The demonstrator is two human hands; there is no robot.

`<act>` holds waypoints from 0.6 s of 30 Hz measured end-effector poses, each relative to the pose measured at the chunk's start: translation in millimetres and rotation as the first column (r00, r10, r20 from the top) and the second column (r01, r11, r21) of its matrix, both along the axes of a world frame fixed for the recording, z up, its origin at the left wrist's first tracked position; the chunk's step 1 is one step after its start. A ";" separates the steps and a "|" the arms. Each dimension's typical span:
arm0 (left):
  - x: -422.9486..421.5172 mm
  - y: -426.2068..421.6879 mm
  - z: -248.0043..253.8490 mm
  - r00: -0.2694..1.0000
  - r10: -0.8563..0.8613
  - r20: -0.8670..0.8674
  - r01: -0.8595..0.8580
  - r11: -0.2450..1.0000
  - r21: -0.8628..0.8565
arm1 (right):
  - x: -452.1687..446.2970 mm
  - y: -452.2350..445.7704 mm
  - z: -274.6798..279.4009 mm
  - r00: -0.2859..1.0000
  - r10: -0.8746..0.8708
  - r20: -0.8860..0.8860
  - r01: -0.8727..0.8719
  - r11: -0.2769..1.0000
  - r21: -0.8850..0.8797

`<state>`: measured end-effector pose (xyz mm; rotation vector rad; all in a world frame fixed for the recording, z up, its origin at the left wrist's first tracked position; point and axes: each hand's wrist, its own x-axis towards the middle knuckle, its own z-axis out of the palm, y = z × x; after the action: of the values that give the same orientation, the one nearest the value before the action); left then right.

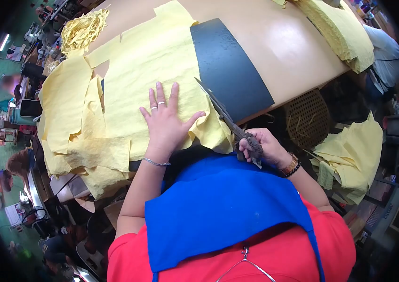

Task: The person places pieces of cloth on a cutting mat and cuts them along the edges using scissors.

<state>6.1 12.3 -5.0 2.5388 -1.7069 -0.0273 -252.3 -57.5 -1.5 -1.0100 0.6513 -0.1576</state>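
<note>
My left hand (165,120) lies flat with fingers spread on a large yellow leather-like sheet (138,66), with rings on two of its fingers. My right hand (265,146) is wrapped around the dark, cloth-bound handles of a pair of long scissors (222,110). The blades point up and to the left, along the right edge of the yellow sheet. Under that edge a black flat panel (232,68) shows on the table. Whether the blades have yellow material between them I cannot tell.
The tan table (298,56) carries a heap of yellow strips (84,30) and further yellow pieces (68,89) at the left. A thick yellow stack (338,33) lies at the far right, beside another person (385,58). A woven stool (308,120) and yellow scraps (352,157) are at my right.
</note>
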 end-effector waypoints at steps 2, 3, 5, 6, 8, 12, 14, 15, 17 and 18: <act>-3.2 -2.5 6.2 0.999 0.018 -0.033 -0.017 0.999 0.043 | -2.7 3.4 -1.6 1.000 -0.005 -0.001 0.005 1.000 -0.008; -4.7 -4.3 8.3 0.998 0.026 -0.051 -0.023 0.998 0.064 | -3.5 5.1 -1.7 1.000 -0.024 0.003 0.024 1.000 -0.006; 9.8 -8.4 10.1 0.988 -0.010 -0.156 0.017 0.999 0.047 | -4.8 7.2 -1.4 0.998 -0.062 0.013 0.062 0.998 -0.003; 21.0 -9.3 11.4 0.978 -0.027 -0.206 0.035 0.999 0.037 | -5.6 6.4 -1.9 0.999 -0.048 0.008 0.048 0.999 -0.004; 43.1 -7.5 13.8 0.981 -0.123 -0.149 0.123 0.992 -0.005 | -5.9 3.9 -2.3 1.000 -0.016 -0.001 0.016 1.000 -0.006; 46.2 -3.7 13.7 0.984 -0.155 -0.091 0.157 0.988 0.011 | 4.9 -1.0 1.5 1.000 -0.024 -0.015 0.024 1.000 0.007; 36.6 -1.2 12.1 0.988 -0.137 -0.073 0.139 0.990 0.022 | 11.3 -0.9 -3.5 0.998 -0.066 0.012 0.065 0.997 0.033; 33.6 -0.6 11.4 0.990 -0.126 -0.070 0.127 0.992 0.015 | 11.4 -0.5 -3.7 0.996 -0.085 0.013 0.085 0.996 0.038; 29.9 1.6 9.3 0.993 -0.101 -0.068 0.101 0.995 0.004 | 11.3 1.1 -3.9 0.993 -0.121 0.011 0.121 0.991 0.051; 29.0 2.3 7.9 0.993 -0.097 -0.062 0.097 0.995 -0.004 | 9.5 1.6 -2.8 0.995 -0.101 0.010 0.101 0.995 0.026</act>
<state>35.1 14.6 3.0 2.4254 -1.8047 -0.1102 -242.7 -55.9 -4.3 -0.9514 0.6924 -0.2433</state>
